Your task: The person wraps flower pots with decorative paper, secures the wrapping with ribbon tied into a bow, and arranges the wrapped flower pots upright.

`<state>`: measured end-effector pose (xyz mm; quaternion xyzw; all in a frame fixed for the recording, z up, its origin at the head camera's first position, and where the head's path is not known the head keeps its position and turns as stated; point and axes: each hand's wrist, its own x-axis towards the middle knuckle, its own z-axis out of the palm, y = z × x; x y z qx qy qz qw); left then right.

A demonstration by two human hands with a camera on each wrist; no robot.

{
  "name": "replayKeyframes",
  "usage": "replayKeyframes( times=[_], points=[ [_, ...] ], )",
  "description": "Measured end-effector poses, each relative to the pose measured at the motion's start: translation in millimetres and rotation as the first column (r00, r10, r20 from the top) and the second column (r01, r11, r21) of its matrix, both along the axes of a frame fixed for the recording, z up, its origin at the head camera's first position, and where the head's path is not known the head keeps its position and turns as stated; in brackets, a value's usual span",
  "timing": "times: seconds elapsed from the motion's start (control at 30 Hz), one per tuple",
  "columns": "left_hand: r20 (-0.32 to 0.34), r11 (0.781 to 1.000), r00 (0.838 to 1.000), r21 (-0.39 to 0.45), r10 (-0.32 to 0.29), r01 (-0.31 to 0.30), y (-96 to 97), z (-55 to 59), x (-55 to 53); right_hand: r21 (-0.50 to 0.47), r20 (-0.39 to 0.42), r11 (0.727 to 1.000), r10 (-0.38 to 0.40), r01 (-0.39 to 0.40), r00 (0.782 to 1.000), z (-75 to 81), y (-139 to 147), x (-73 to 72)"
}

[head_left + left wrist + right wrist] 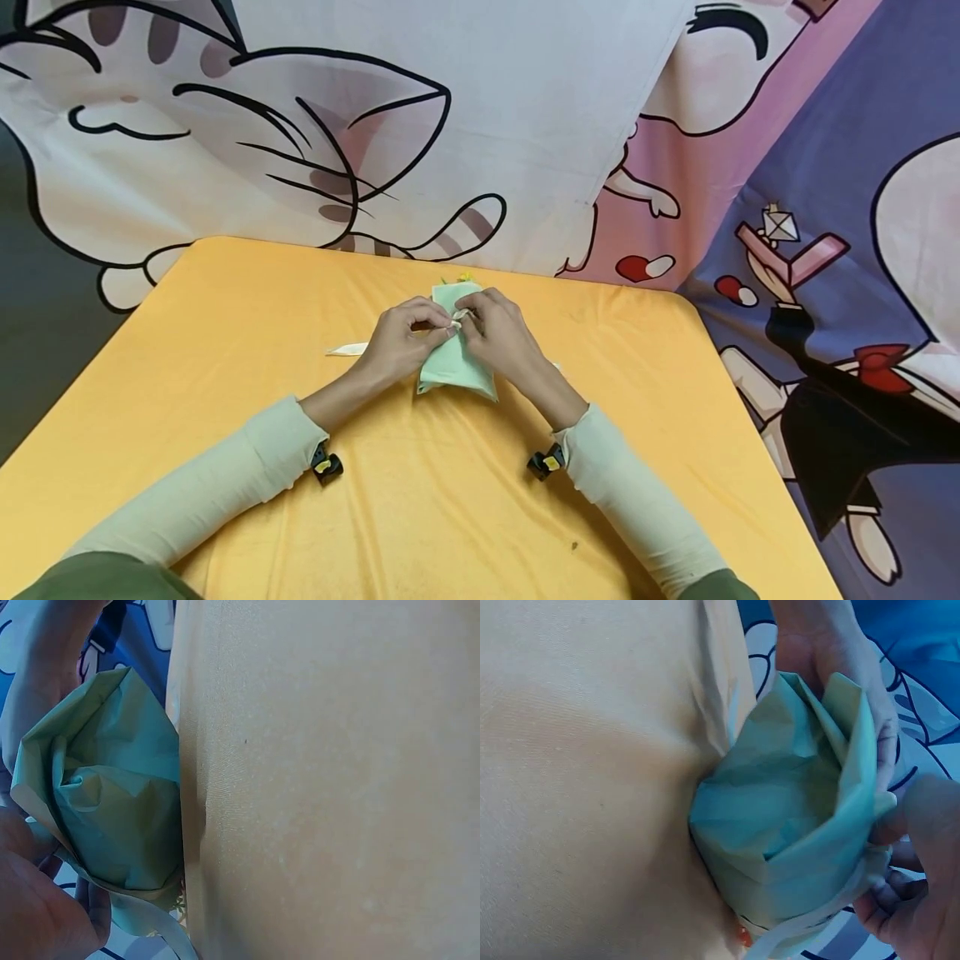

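A bundle wrapped in pale green paper [453, 367] lies on the yellow-covered table, its folded open end toward me. Yellow flowers [465, 277] peek out at its far end. Round the bundle runs a white ribbon [802, 924], bunched on top between both hands. My left hand [403, 340] pinches the ribbon between thumb and fingers from the left. From the right, my right hand [501, 332] pinches it close beside, fingertips nearly meeting the left ones. One ribbon tail [347, 350] sticks out on the left. In the left wrist view the paper [124, 817] hides part of the fingers.
The yellow cloth [360, 517] covers the table and shows soft creases. Behind it hangs a white cloth with a cartoon cat [315, 150]; a purple and pink cartoon cloth [810, 167] hangs at the right. Each wrist bears a small black camera [326, 464].
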<state>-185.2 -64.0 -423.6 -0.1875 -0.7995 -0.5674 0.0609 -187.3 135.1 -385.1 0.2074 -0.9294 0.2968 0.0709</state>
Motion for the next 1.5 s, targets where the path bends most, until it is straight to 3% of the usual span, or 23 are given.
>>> replayKeyframes(
  times=[0.17,0.37,0.57,0.8,1.0,1.23,1.4,1.5],
  points=[
    [0.013,1.0,1.0,0.004,-0.001,0.001,1.0,0.0,-0.3,-0.181,0.127,0.981,-0.04,0.063,0.991,1.9,7.1,-2.7],
    [0.044,0.999,0.999,0.037,0.005,-0.006,0.9,-1.1,0.7,-0.382,0.251,0.914,-0.043,0.14,0.967,0.3,15.8,-8.2],
    [0.059,0.997,0.998,0.066,0.021,-0.025,1.1,-1.1,0.8,-0.503,0.389,0.839,0.003,0.21,0.921,-0.1,22.9,-8.6],
    [0.115,0.99,0.992,0.124,0.058,-0.073,4.2,-0.8,-0.1,-0.425,0.444,0.869,-0.045,0.255,0.895,-2.5,29.9,-7.0],
    [0.238,0.972,0.966,0.179,0.106,-0.15,8.9,3.5,2.3,-0.39,0.549,0.86,-0.071,0.33,0.833,-3.5,31.7,-4.1],
    [0.32,0.982,0.935,0.059,0.151,-0.179,1.3,8.6,6.8,-0.31,0.629,0.872,-0.11,0.378,0.77,-2.8,38.8,-1.6],
    [0.416,0.984,0.901,0.063,0.125,-0.165,-3.6,5.8,5.4,-0.336,0.689,0.838,-0.093,0.431,0.718,-8.8,44.1,-1.2],
    [0.471,0.981,0.879,0.126,0.075,-0.151,-2.4,4.8,3.9,-0.356,0.699,0.819,-0.087,0.45,0.71,-12.8,45.4,-1.3]
  ],
)
